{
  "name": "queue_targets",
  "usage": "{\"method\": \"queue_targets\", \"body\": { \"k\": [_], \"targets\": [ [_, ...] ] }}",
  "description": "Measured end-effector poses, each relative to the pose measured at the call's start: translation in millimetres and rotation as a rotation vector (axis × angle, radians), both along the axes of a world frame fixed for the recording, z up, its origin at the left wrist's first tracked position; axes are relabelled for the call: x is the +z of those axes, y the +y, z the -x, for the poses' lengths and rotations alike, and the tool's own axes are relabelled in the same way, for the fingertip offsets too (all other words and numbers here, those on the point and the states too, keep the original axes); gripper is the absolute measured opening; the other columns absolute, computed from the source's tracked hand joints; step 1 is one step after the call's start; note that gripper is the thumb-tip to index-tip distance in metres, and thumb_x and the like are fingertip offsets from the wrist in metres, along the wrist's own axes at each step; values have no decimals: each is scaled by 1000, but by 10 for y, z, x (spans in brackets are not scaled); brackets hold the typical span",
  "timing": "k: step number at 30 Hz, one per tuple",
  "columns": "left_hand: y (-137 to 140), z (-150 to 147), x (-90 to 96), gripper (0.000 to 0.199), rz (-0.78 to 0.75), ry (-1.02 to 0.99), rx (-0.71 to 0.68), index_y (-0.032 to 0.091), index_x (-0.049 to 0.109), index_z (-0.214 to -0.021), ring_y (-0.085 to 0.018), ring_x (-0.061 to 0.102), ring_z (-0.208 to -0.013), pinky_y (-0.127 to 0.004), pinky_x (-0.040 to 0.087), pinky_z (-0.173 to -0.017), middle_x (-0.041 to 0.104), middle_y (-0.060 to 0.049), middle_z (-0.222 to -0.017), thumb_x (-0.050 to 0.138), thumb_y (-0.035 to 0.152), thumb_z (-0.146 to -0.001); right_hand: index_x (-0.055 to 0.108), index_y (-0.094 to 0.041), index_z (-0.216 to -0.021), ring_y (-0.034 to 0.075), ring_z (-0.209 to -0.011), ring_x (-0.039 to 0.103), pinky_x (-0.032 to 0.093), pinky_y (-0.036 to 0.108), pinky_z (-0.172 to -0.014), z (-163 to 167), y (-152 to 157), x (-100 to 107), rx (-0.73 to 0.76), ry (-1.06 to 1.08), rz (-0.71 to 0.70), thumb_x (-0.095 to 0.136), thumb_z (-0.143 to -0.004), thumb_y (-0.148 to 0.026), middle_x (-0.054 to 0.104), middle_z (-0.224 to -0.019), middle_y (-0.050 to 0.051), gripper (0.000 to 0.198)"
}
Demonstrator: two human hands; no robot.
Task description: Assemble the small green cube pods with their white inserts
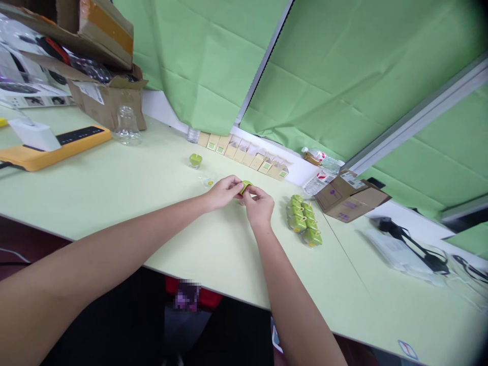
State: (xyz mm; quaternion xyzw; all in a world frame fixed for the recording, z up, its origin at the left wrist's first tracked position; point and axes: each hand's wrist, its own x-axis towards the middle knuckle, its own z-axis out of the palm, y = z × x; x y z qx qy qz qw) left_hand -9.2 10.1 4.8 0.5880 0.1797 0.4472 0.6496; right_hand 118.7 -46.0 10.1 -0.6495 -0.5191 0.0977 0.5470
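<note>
My left hand (224, 192) and my right hand (260, 206) meet above the middle of the table, fingers closed around a small green object (247, 184) with a dark edge or opening. Fingers cover most of it, so its kind is unclear. Left of my hands, a similar small green item (195, 160) sits by itself. Near my left hand lies a piece of clear plastic packaging (208, 181) with a yellow sticker. To the right of my right hand stand two rows of green items (304, 219) with pale loops on top, apparently in clear plastic.
Small kraft boxes (244, 152) line the back edge of the pale table (213, 249). An orange power strip (84, 138), clear plastic cup (127, 124) and open cardboard carton (110, 101) are at left. Rightward are another cardboard box (345, 197), plastic bottles (322, 158) and black cables (415, 244).
</note>
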Motion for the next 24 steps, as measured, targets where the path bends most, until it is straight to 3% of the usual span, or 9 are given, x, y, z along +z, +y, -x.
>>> {"method": "queue_targets", "body": {
  "k": [10,15,24],
  "targets": [
    [19,76,34,35,70,15,-14,11,69,-95,-17,67,-92,-45,50,-102,71,-7,-95,79,38,-74,77,-18,-90,14,-55,58,50,27,-59,-3,-4,0,31,19,-18,63,-76,-41,76,-84,3,30],
    [0,93,69,31,111,-24,-23,10,73,-89,-19,67,-98,-44,49,-105,72,-8,-99,76,38,-76,77,-19,-88,13,-54,56,49,27,-60,17,-27,35,2,-54,-36,60,-79,-41,75,-84,2,29],
    [48,87,20,29,169,-52,-19,12,76,-99,-23,66,-106,-46,50,-105,72,-11,-109,76,30,-77,76,-18,-90,12,-51,53,45,25,-55,8,-20,36,45,-1,-26,59,-79,-40,74,-85,2,30]
  ]
}}
